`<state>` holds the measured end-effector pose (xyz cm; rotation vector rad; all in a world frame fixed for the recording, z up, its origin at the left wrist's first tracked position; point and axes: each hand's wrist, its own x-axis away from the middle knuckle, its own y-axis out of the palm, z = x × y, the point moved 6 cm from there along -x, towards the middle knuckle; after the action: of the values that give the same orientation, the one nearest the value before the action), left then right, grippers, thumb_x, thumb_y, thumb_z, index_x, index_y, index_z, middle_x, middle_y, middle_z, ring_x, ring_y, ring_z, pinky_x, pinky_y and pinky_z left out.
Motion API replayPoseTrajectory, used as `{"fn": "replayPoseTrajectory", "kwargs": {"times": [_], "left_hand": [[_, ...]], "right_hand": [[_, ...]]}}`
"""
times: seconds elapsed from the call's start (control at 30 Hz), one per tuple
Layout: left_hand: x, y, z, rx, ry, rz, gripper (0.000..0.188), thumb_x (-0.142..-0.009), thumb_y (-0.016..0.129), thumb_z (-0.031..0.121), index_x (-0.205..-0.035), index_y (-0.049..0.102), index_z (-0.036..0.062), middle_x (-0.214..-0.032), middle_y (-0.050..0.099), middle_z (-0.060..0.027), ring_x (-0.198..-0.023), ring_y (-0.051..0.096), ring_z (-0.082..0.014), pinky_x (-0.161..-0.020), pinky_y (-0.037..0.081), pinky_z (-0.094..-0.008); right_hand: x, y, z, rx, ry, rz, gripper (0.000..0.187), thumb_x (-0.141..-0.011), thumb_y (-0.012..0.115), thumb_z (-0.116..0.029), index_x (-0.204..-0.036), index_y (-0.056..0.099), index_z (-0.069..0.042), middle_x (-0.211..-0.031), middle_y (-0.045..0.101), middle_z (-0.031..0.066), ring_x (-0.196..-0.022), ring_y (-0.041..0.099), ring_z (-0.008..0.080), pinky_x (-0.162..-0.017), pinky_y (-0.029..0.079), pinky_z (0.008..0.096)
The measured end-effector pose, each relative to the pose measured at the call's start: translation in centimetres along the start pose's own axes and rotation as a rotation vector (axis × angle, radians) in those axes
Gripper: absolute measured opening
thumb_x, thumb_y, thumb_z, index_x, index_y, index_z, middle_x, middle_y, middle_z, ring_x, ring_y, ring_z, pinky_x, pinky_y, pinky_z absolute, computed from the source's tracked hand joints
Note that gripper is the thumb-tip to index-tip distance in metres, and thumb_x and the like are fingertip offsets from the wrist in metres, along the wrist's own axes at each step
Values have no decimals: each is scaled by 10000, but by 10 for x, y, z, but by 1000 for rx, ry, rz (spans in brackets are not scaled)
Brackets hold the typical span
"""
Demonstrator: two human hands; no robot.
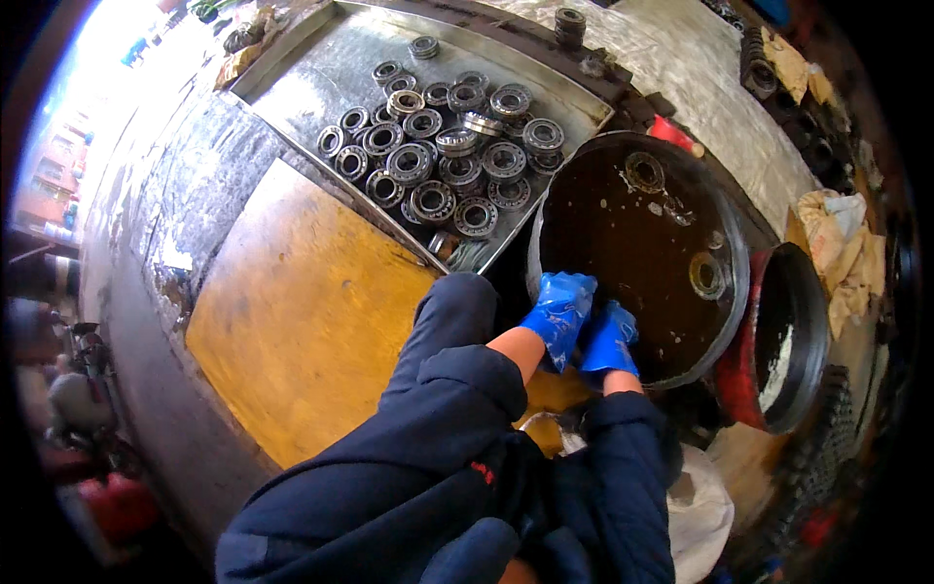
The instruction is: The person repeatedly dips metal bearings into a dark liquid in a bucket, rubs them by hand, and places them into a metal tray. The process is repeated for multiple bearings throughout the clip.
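A wide round metal tub [741, 292] holds dark brown liquid, with a bearing [644, 173] near its far side and another bearing [707, 276] towards the right, both in the liquid. My left hand [561, 313], in a blue glove, is over the tub's near left rim with its fingers curled. Close beside it, just inside the rim, is my right hand [611, 341], also blue-gloved, its fingers bent and pressed together. Whatever the two hands hold is hidden by the gloves. To the left, several shiny roller bearings [411, 164] lie piled in a shallow metal tray [321, 58].
A yellow-brown board [302, 311] lies to my left, against the tray. Right of the tub leans a red-sided round container [735, 375]. A red object [673, 136] sits behind the tub's far rim. Stacked bearings [569, 26] stand beyond the tray, and a crumpled tan sack [835, 243] is at right.
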<state>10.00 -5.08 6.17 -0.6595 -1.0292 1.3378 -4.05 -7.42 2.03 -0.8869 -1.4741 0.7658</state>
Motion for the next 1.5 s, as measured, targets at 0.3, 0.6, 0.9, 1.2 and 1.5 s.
{"fn": "replayPoseTrajectory", "kwargs": {"times": [0.3, 0.6, 0.9, 1.2, 1.5], "left_hand": [[-3, 6, -1, 5, 8, -105, 315, -902, 630, 222, -1210, 696, 208, -1166, 744, -81, -1080, 713, -341, -925, 519, -501], [-9, 8, -2, 20, 19, -8, 287, -862, 642, 187, -1136, 726, 198, -1117, 752, -82, -1022, 727, -344, -860, 529, -512], [-8, 5, 9, 57, 72, 15, 232, -897, 606, 227, -1092, 730, 211, -1105, 753, -81, -1036, 720, -339, -893, 512, -510], [-7, -2, 14, 53, 37, 42, 197, -913, 629, 179, -1038, 781, 180, -1083, 763, -91, -1033, 732, -320, -897, 498, -488], [1, 11, -12, 62, -13, 87, 210, -894, 629, 192, -1043, 775, 176, -1043, 769, -75, -1004, 738, -329, -884, 500, -496]], "right_hand": [[-35, 23, 13, 611, -274, -372, 547, -1024, 460, -528, -1360, 661, -146, -1401, 642, 126, -1312, 594, 353, -1061, 477, 482], [-15, 15, 55, -529, -188, -41, 354, -989, 566, -227, -1212, 706, 11, -1271, 688, 225, -1155, 658, 421, -952, 527, 462], [-38, 10, 59, 365, -147, -193, 438, -942, 655, -387, -1285, 710, -120, -1303, 687, 173, -1212, 646, 399, -973, 539, 478], [-69, 24, 84, -156, 225, -189, 534, -1015, 520, -469, -1311, 684, -57, -1349, 660, 199, -1222, 639, 340, -1028, 490, 446], [-16, 28, 72, -582, -167, -20, 365, -926, 619, -262, -1186, 737, -35, -1142, 734, 231, -1143, 670, 413, -956, 521, 472]]}}
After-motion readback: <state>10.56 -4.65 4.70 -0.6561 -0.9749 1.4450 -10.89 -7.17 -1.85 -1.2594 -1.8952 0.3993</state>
